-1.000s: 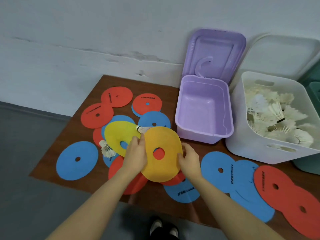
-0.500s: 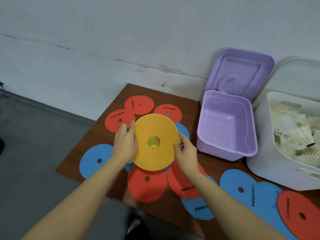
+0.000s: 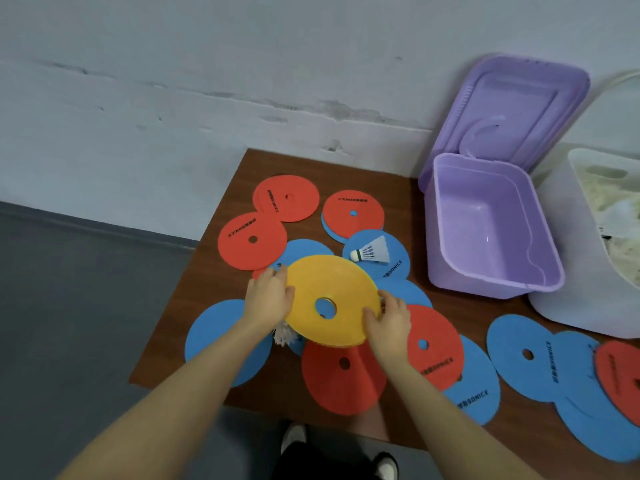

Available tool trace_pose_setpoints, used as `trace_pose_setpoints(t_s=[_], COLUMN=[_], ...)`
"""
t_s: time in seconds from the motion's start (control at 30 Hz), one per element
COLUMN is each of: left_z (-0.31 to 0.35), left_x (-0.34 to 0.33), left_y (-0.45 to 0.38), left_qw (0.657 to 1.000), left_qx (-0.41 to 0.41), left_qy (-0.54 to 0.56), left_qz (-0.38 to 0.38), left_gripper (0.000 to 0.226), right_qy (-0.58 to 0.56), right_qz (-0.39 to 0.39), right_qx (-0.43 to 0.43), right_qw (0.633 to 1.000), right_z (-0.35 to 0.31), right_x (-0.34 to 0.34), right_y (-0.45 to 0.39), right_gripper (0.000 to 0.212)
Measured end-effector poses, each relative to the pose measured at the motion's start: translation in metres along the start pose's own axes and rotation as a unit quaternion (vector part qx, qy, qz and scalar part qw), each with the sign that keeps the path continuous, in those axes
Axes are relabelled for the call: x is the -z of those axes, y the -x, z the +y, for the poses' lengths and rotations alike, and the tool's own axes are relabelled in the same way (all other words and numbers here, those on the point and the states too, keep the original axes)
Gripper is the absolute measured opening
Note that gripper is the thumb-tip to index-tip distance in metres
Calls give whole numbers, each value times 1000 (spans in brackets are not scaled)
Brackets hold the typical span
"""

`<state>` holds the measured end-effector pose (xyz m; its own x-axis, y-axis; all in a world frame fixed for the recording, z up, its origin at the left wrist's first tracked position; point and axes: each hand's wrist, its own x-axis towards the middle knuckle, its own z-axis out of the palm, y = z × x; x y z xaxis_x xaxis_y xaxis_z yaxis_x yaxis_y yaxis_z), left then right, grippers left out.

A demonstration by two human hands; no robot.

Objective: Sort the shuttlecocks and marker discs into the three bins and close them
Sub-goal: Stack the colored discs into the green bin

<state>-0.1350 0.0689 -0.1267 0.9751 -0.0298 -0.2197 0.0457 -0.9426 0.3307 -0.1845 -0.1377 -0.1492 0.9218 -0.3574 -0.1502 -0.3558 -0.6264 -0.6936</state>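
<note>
Both hands grip the yellow marker disc stack (image 3: 330, 299): left hand (image 3: 268, 297) curled on its left edge, right hand (image 3: 388, 320) clamped on the right edge. Beyond the right hand, a shuttlecock (image 3: 370, 252) lies on a blue disc (image 3: 391, 268); farther right sits the open purple bin (image 3: 485, 233).

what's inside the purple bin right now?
Nothing visible: the purple bin stands open, its floor bare. Its near wall hides the nearest strip of floor, so something small there cannot be ruled out.

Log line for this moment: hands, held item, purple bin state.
left hand: gripping yellow disc stack | right hand: gripping same stack | purple bin: open, empty
</note>
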Motion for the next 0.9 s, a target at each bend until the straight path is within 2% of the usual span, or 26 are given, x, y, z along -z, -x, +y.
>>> trace_pose_setpoints(t_s=[0.1,0.23,0.4,0.53,0.63,0.77,0.83,0.9], left_z=[1,7,24,47,72,116,159,195], left_x=[2,4,20,43,61,77,79,80], left_y=[-2,-5,-3,-4,-2,4,10,11], left_qw=[999,996,980,962,951,935,926,930], left_qx=[-20,-57,-101,-126,-125,-128,-139,-140], left_qy=[29,66,93,66,75,91,84,81], left_qz=[-1,26,143,232,274,316,341,330], left_gripper=[53,52,47,46,48,49,51,55], right_qy=[0,-89,-120,-118,-119,-149,-150,-132], right_qz=[-20,2,57,88,103,107,120,133], right_qx=[-43,-17,26,106,167,202,233,245], right_qw=[999,996,991,983,973,962,953,951], right_z=[-2,-6,-17,-33,-42,-37,-23,-15], right_x=[-1,7,30,56,86,136,180,216], right_y=[2,5,1,-11,-24,-41,-47,-56], right_gripper=[48,38,46,45,46,45,44,41])
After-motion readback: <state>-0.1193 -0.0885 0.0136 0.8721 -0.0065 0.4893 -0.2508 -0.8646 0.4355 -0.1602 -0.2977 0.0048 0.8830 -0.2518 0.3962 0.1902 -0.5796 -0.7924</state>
